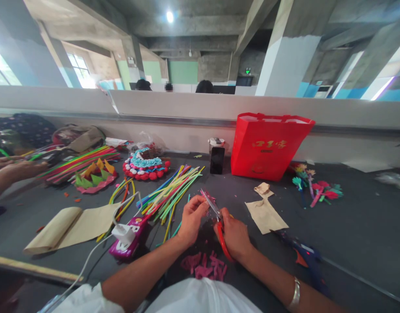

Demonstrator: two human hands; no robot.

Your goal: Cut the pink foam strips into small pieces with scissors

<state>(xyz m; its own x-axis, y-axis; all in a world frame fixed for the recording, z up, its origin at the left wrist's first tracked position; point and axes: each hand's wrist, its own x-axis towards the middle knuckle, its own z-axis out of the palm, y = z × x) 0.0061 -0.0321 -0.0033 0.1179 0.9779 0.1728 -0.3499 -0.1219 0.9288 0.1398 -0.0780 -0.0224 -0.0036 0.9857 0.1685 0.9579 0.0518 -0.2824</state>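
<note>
In my right hand (234,234) is a pair of scissors (222,239) with orange-red handles, my fingers closed round the loops. The blades point up and to the left, toward the fingertips of my left hand (193,217). Those fingertips are pinched on a small pink strip (210,196) beside the blades; its material is too small to tell. Below my hands, close to my body, lies a pile of cut pink pieces (206,265). A bundle of coloured pipe cleaners (175,191) lies just left of my left hand.
A purple power strip (131,239) and a brown paper roll (66,226) lie at left. A glue gun (304,252), brown paper (266,215) and pipe-cleaner flowers (320,189) lie at right. Behind stand a phone (216,161) and red bag (268,150). Another person's hands (14,169) are far left.
</note>
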